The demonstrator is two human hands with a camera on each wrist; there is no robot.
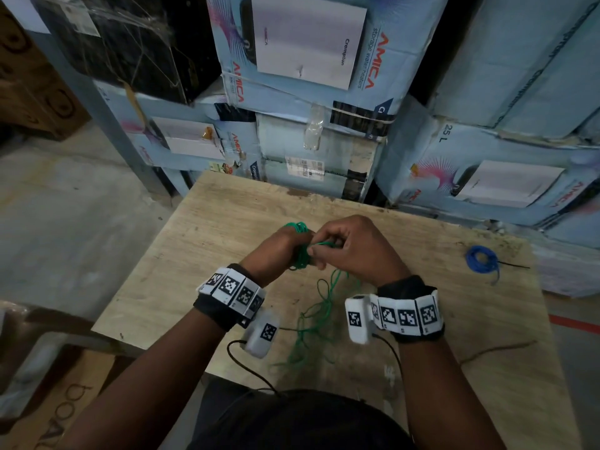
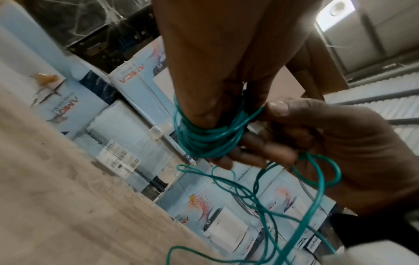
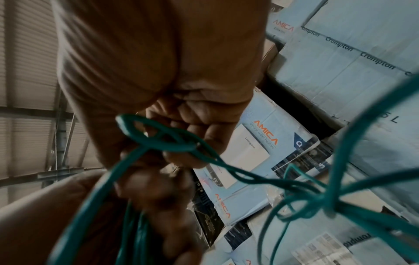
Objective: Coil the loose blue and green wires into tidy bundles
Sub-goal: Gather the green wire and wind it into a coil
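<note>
The stacked pale blue cartons (image 1: 324, 102) behind the wooden table carry the red brand "AMICA" with "storage water heaters" beneath it. A white panel (image 1: 308, 37) on the top carton reads "Crompton", and the same name repeats in dark letters along the carton edges (image 3: 360, 52). The right-hand carton (image 1: 470, 157) is marked "25 L". A brown box (image 1: 61, 414) at lower left shows letters that look like "boA".

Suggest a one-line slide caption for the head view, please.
Left hand holds the green wire coil, right hand feeds it; blue wire sits coiled on the wooden table.
</note>
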